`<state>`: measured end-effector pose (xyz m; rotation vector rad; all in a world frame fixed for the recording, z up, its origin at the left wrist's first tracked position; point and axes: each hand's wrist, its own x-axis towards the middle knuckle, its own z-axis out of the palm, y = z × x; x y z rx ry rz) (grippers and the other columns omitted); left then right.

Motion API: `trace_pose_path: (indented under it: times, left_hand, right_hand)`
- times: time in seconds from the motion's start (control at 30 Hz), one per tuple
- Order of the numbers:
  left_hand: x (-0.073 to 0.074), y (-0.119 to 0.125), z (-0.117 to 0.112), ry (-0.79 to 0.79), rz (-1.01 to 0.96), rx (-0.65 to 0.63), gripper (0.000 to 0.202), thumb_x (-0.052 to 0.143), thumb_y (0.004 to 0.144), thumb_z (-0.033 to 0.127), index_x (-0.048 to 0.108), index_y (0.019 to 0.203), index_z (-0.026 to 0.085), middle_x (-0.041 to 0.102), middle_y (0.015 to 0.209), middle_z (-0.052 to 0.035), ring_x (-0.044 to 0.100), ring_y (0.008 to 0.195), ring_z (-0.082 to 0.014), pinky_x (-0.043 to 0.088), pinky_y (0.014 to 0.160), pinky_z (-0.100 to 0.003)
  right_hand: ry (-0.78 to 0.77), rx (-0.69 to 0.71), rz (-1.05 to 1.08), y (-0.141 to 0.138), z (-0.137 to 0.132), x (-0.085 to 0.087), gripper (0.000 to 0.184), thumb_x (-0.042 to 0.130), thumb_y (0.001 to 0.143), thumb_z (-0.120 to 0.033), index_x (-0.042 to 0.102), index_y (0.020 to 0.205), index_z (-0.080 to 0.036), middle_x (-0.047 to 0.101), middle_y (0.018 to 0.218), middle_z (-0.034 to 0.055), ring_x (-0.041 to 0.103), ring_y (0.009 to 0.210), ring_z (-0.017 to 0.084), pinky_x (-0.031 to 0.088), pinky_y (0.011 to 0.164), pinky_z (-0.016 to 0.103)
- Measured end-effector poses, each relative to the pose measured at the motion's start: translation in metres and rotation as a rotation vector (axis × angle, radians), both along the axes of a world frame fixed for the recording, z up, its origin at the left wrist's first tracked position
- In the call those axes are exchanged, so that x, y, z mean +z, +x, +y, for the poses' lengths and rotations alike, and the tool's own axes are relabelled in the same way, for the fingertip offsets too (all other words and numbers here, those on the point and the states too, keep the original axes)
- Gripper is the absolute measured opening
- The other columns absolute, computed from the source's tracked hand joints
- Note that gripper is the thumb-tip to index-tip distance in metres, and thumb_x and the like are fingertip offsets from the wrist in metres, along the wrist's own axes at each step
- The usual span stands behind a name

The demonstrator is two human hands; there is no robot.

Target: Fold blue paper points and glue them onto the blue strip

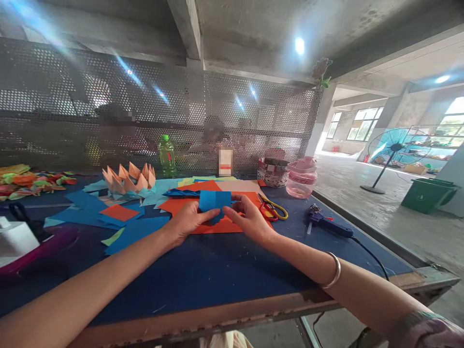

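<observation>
Between my two hands is a small piece of blue paper (215, 199) with a crease down its middle, raised over orange sheets (232, 227) on the table. My left hand (190, 217) pinches its left side, thumb across the front. On the other side, my right hand (250, 215) grips the lower right edge between thumb and fingers. Some fingertips are hidden behind the paper. Folded blue paper pieces (183, 192) lie just beyond my left hand. Scissors with red and yellow handles (273, 209) rest to the right of my right hand.
A hot glue gun (328, 223) with a cord lies at the right, near a pink transparent jar (301, 178). Loose blue sheets (137, 232) and a peach folded-paper ring (128, 180) are at left. A green bottle (167, 157) stands behind, before a perforated metal screen (145, 106).
</observation>
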<state>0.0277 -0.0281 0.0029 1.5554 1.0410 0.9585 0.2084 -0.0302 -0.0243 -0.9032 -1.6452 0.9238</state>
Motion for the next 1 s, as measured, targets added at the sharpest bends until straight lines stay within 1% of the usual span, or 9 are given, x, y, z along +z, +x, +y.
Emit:
trace_pose_path:
  times: [0.17, 0.27, 0.4, 0.47, 0.57, 0.67, 0.77, 0.83, 1.0]
  left_hand:
    - [-0.004, -0.006, 0.005, -0.107, 0.128, -0.168, 0.032, 0.072, 0.068, 0.045, 0.068, 0.082, 0.016, 0.07, 0.068, -0.0038, 0.064, 0.068, -0.018, 0.048, 0.066, -0.028]
    - [-0.007, -0.008, 0.01, -0.107, 0.113, -0.084, 0.03, 0.075, 0.065, 0.043, 0.067, 0.078, 0.017, 0.066, 0.062, -0.0004, 0.06, 0.06, -0.0147, 0.047, 0.062, -0.026]
    - [-0.003, -0.01, 0.015, -0.067, -0.003, 0.044, 0.026, 0.078, 0.061, 0.04, 0.065, 0.066, 0.017, 0.058, 0.053, 0.0039, 0.054, 0.053, -0.0102, 0.046, 0.059, -0.022]
    - [0.001, -0.011, 0.015, -0.111, -0.081, 0.09, 0.024, 0.079, 0.06, 0.037, 0.065, 0.064, 0.017, 0.059, 0.054, 0.0037, 0.054, 0.054, -0.0093, 0.046, 0.058, -0.02]
    - [0.006, -0.01, 0.013, -0.215, -0.212, 0.15, 0.02, 0.079, 0.061, 0.03, 0.068, 0.072, 0.016, 0.065, 0.065, 0.0006, 0.058, 0.061, -0.0109, 0.048, 0.06, -0.021]
    - [0.009, -0.009, 0.01, -0.262, -0.312, 0.151, 0.015, 0.073, 0.069, 0.022, 0.069, 0.081, 0.015, 0.069, 0.074, -0.0031, 0.063, 0.068, -0.0136, 0.052, 0.065, -0.024]
    - [0.012, -0.007, 0.008, -0.258, -0.347, 0.161, 0.007, 0.066, 0.076, 0.017, 0.069, 0.08, 0.014, 0.071, 0.076, -0.0048, 0.065, 0.071, -0.0145, 0.055, 0.066, -0.025]
    - [0.014, -0.007, 0.008, -0.258, -0.356, 0.171, 0.005, 0.063, 0.078, 0.015, 0.068, 0.077, 0.014, 0.072, 0.076, -0.0044, 0.066, 0.07, -0.0143, 0.056, 0.066, -0.026]
    - [0.012, -0.006, 0.006, -0.261, -0.354, 0.111, 0.003, 0.064, 0.077, 0.015, 0.067, 0.076, 0.014, 0.071, 0.074, -0.0029, 0.066, 0.066, -0.0132, 0.057, 0.065, -0.025]
  right_hand:
    - [0.065, -0.06, 0.06, 0.007, 0.011, 0.0, 0.037, 0.059, 0.079, -0.035, 0.046, 0.11, -0.019, 0.056, 0.072, -0.0034, 0.054, 0.068, 0.012, 0.043, 0.067, 0.027]
    - [0.074, -0.078, 0.022, 0.009, 0.012, 0.0, 0.035, 0.059, 0.078, -0.029, 0.046, 0.109, -0.018, 0.057, 0.069, -0.0042, 0.055, 0.066, 0.012, 0.043, 0.067, 0.028]
    - [0.087, -0.077, -0.017, 0.007, 0.008, 0.001, 0.033, 0.057, 0.078, -0.024, 0.045, 0.108, -0.02, 0.056, 0.067, -0.0058, 0.054, 0.062, 0.012, 0.042, 0.064, 0.026]
    - [0.122, -0.063, -0.058, 0.006, 0.004, 0.002, 0.032, 0.054, 0.079, -0.022, 0.045, 0.109, -0.022, 0.057, 0.067, -0.0056, 0.055, 0.064, 0.012, 0.043, 0.064, 0.026]
    - [0.22, -0.033, -0.157, 0.004, -0.001, 0.003, 0.032, 0.052, 0.079, -0.019, 0.046, 0.11, -0.022, 0.06, 0.073, -0.003, 0.058, 0.069, 0.013, 0.046, 0.069, 0.028]
    - [0.313, -0.028, -0.196, 0.004, -0.005, 0.004, 0.043, 0.051, 0.078, -0.015, 0.042, 0.118, -0.023, 0.064, 0.081, -0.0003, 0.06, 0.075, 0.014, 0.048, 0.071, 0.028]
    - [0.419, -0.016, -0.189, 0.006, -0.007, 0.006, 0.058, 0.048, 0.075, -0.007, 0.034, 0.129, -0.024, 0.065, 0.091, 0.0019, 0.06, 0.082, 0.014, 0.049, 0.073, 0.028]
    - [0.492, -0.018, -0.233, 0.007, -0.007, 0.008, 0.058, 0.047, 0.075, -0.004, 0.038, 0.128, -0.025, 0.065, 0.095, 0.0029, 0.06, 0.085, 0.014, 0.048, 0.074, 0.027]
    - [0.552, -0.039, -0.357, 0.008, -0.005, 0.007, 0.027, 0.058, 0.083, -0.017, 0.061, 0.109, -0.025, 0.065, 0.091, 0.0032, 0.058, 0.082, 0.015, 0.047, 0.075, 0.028]
